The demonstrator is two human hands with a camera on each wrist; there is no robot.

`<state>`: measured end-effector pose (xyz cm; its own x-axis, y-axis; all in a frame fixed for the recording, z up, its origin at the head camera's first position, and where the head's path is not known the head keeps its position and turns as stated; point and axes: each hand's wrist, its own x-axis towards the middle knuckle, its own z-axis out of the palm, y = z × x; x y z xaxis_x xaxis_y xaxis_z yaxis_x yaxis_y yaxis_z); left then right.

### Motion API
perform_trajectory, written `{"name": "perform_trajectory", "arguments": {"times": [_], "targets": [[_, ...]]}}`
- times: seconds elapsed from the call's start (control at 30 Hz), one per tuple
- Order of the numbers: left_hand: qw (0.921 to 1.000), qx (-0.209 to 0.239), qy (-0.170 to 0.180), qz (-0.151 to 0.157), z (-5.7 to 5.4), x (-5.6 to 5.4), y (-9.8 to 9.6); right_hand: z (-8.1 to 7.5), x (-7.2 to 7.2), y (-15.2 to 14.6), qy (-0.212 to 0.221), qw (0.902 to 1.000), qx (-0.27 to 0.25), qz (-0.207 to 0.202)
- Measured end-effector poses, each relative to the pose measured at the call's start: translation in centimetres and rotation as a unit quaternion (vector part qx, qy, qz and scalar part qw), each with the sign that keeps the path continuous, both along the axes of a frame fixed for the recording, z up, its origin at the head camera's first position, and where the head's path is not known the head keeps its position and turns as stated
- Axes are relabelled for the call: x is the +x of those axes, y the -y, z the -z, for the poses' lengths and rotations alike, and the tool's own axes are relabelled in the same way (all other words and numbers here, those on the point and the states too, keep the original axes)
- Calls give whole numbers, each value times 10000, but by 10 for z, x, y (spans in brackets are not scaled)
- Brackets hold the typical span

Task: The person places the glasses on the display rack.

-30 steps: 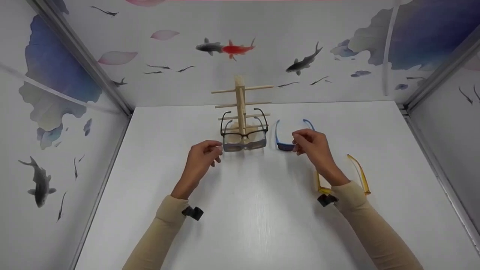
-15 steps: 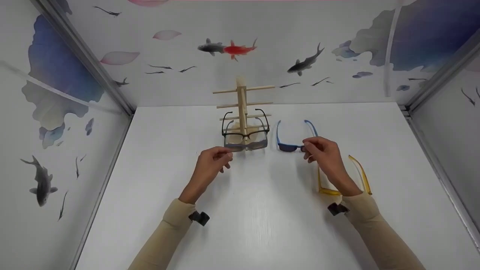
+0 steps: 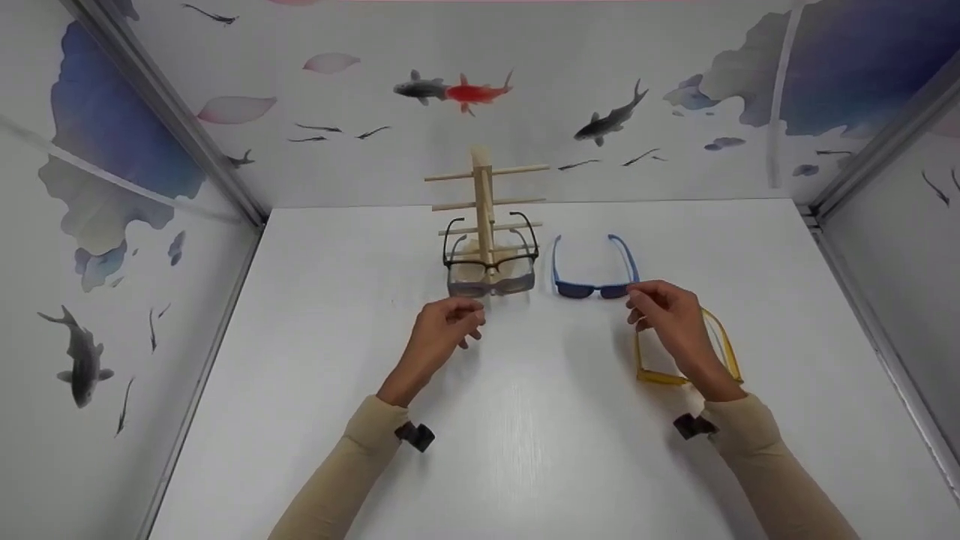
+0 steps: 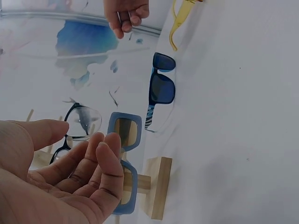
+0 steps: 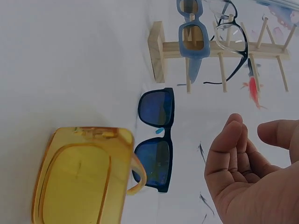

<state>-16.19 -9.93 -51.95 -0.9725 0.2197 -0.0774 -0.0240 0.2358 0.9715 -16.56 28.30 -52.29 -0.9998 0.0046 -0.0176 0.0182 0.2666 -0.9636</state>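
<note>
My left hand [image 3: 448,330] hovers just in front of a wooden glasses rack [image 3: 482,180], its fingers loosely bent and holding nothing. Two pairs hang on the rack's lower pegs: black-rimmed clear glasses [image 3: 454,262] and, below them, grey-blue sunglasses [image 3: 517,286] with brownish lenses [image 5: 193,37]. Right of the rack lie blue sunglasses [image 3: 575,290] with dark lenses, temples pointing back. My right hand [image 3: 670,322] is at their right front corner and over yellow glasses [image 3: 660,377], partly hiding these. A gap shows between its thumb and bent fingers in the right wrist view; nothing is held.
Everything stands on a white table [image 3: 517,450]. A back wall [image 3: 540,45] with painted fish rises behind the rack, and side walls flank the table. The upper pegs [image 3: 521,169] of the rack stick out to both sides.
My left hand has moved right, from beside the rack's glasses to in front of them. The right hand has moved right and nearer, uncovering the blue sunglasses. The glasses stay put.
</note>
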Motion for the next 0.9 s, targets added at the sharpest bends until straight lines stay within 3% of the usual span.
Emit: {"name": "perform_trajectory", "arguments": {"times": [0.37, 0.9], "targets": [[9996, 28, 146, 230, 8, 0, -14, 5, 6, -22, 266, 9989, 334, 201], [9983, 237, 282, 456, 21, -4, -30, 9, 8, -51, 230, 9954, 787, 498]]}}
